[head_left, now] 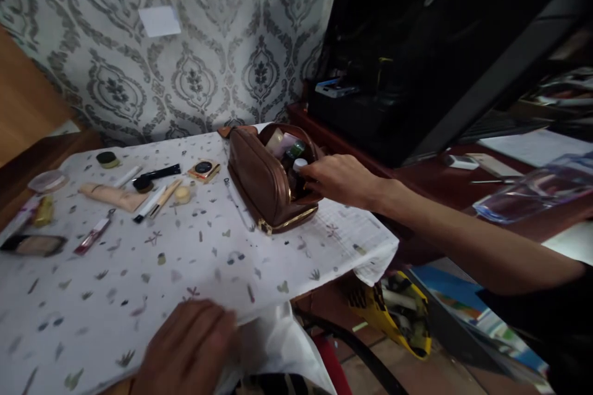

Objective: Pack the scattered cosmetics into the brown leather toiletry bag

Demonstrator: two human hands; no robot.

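Now | right hand [340,182] at pouch [259,182] | printed tablecloth [185,259] | wallpaper [208,43], perhaps damask

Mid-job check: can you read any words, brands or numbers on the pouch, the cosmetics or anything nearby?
No text can be read anywhere.
Bottles in the brown pouch: labels blurred.
Compact and tube on the tablecloth: too small to tell.
White card on the wall: looks blank.
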